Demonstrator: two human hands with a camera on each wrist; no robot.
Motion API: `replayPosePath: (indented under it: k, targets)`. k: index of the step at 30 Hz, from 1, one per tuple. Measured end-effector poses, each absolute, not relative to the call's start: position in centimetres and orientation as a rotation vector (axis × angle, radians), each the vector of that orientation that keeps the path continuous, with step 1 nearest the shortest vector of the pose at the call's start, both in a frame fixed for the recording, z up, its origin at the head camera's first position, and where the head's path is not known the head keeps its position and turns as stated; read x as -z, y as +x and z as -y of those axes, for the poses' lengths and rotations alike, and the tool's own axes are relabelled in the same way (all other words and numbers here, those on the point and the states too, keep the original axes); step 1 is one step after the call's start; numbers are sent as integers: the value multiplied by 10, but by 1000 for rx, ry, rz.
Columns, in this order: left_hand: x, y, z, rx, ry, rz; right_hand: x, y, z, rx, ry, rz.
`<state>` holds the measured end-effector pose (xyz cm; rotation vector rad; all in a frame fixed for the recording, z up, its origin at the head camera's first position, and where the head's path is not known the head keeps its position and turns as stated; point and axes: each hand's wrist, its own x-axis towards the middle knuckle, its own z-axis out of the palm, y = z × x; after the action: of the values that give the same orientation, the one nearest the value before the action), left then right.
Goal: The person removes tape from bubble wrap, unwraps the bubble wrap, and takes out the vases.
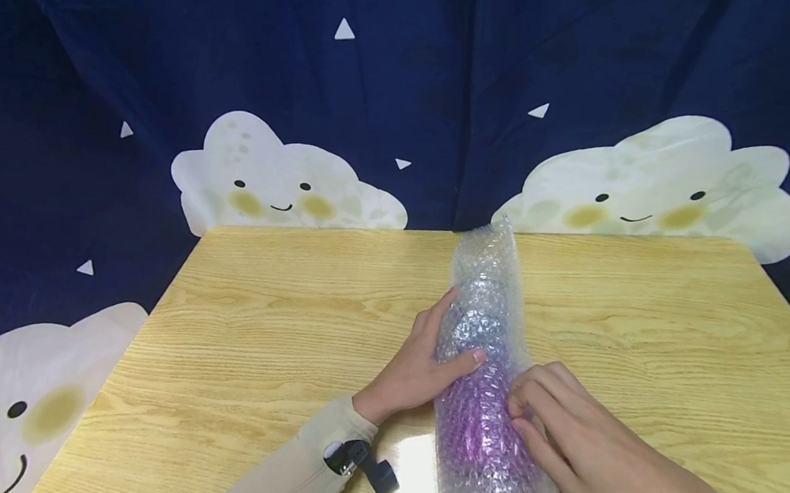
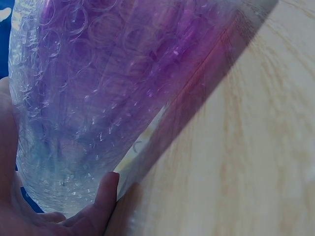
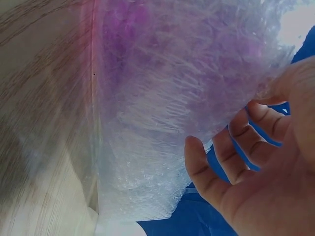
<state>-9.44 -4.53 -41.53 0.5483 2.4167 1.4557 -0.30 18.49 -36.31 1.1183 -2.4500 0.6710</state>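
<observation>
A long roll of clear bubble wrap (image 1: 482, 302) lies on the table, running away from the person. Inside it shows a purple and blue see-through thing (image 1: 481, 421); the layers blur its kind. From the left side, the left hand (image 1: 419, 368) holds the roll, thumb across the top and fingers along its far side. On the other side, the right hand (image 1: 570, 430) pinches the edge of the wrap between thumb and forefinger. The left wrist view shows the left hand (image 2: 54, 216) against the wrap's end. In the right wrist view, the right hand's other fingers (image 3: 197, 160) curl beside the wrap.
A light wood-grain table (image 1: 275, 306) lies under the roll. Behind it hangs a dark blue cloth (image 1: 382, 79) printed with smiling clouds and white triangles. Dark straps (image 1: 367, 466) sit on the sleeves, and a bright glare patch shows near the left forearm.
</observation>
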Motion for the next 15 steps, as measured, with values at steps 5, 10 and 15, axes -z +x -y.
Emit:
replayPosePath:
  k: [5, 10, 15]
  targets:
    - [415, -94, 45, -1454, 547, -2419, 363, -3, -185, -693, 1119, 2453]
    - [416, -94, 45, -1451, 549, -2426, 363, -3, -185, -708, 1116, 2446]
    - [415, -94, 45, -1445, 549, -2434, 362, -3, -185, -711, 1116, 2449]
